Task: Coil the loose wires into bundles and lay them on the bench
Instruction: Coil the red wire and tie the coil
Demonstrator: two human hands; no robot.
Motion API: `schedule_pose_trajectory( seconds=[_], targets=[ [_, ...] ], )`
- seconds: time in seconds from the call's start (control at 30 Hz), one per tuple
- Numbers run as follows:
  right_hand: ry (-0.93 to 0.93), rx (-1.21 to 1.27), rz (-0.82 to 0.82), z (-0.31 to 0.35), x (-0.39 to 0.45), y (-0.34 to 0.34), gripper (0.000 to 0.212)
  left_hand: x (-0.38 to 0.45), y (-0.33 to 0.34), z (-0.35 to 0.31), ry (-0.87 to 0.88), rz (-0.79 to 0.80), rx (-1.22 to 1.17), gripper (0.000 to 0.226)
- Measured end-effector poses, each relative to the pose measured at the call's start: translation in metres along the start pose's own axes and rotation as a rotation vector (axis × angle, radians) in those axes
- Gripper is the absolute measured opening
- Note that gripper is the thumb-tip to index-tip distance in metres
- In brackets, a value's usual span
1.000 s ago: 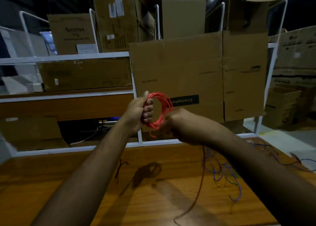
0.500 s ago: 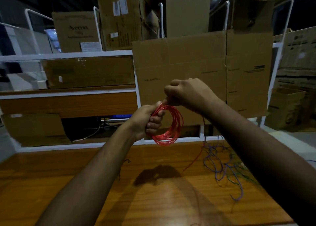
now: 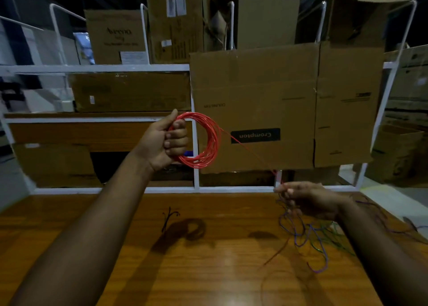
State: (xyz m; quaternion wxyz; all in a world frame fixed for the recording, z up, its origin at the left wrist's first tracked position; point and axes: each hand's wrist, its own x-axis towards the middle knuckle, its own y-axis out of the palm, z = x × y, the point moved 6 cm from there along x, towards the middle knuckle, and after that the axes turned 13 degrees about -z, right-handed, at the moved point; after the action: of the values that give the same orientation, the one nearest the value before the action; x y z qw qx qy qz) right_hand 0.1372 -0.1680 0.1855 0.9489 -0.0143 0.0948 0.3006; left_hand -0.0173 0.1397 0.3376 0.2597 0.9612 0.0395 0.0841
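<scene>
One glossy red wire coil (image 3: 203,141), many round loops, is held at frame centre above the wooden bench (image 3: 208,259), left hand (image 3: 165,143) curled round it. Its taut tail (image 3: 250,153) runs lower right to the right hand (image 3: 308,200), pinched by fingertips (image 3: 281,188). Tangled purple and green wires (image 3: 310,238) lie beneath.

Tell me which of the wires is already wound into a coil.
The red wire: its loops are gripped in the left hand, raised above the bench. The purple and green wires lie loose and tangled under the right hand.
</scene>
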Motion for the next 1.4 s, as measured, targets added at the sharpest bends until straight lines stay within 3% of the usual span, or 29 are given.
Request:
schedule_pose_trajectory(
  seconds=[0.07,0.17,0.3,0.37,0.43,0.67,0.73,0.93,1.2,1.33,1.4],
  targets=[
    [-0.069,-0.163,-0.18,-0.012,0.002,0.016,0.025,0.003,0.005,0.001,-0.001,-0.002,0.019,0.04],
    [-0.26,-0.741,-0.404,-0.003,-0.007,0.059,0.022,0.01,0.012,0.006,0.007,-0.02,0.025,0.041],
    [-0.445,-1.287,-0.075,0.028,-0.05,0.134,0.02,0.018,0.018,0.016,0.018,-0.058,0.032,0.044],
    [-0.603,-1.367,0.056,0.052,-0.077,0.161,0.034,0.019,0.019,0.021,0.011,-0.065,0.042,0.044],
    [-0.767,-1.376,0.052,0.079,-0.096,0.177,0.045,0.018,0.02,0.027,-0.004,-0.068,0.066,0.043],
    [-1.364,-1.29,-0.251,0.167,-0.118,0.187,0.026,0.011,0.026,0.051,0.0,-0.104,0.279,0.041],
    [-1.432,-1.347,-0.37,0.18,-0.112,0.184,0.018,0.009,0.03,0.054,-0.006,-0.093,0.314,0.039],
    [-1.396,-1.463,-0.51,0.197,-0.086,0.172,0.013,0.005,0.041,0.054,-0.01,-0.041,0.363,0.038],
    [-1.316,-1.53,-0.482,0.197,-0.066,0.169,0.018,0.008,0.043,0.062,-0.151,0.051,0.326,0.04],
    [-0.968,-1.052,-0.278,0.182,-0.046,0.152,0.029,0.007,0.044,0.061,-0.21,0.119,0.273,0.042],
    [-0.895,-0.885,-0.295,0.177,-0.041,0.146,0.032,0.005,0.043,0.064,-0.263,0.159,0.246,0.042]
  ],
)
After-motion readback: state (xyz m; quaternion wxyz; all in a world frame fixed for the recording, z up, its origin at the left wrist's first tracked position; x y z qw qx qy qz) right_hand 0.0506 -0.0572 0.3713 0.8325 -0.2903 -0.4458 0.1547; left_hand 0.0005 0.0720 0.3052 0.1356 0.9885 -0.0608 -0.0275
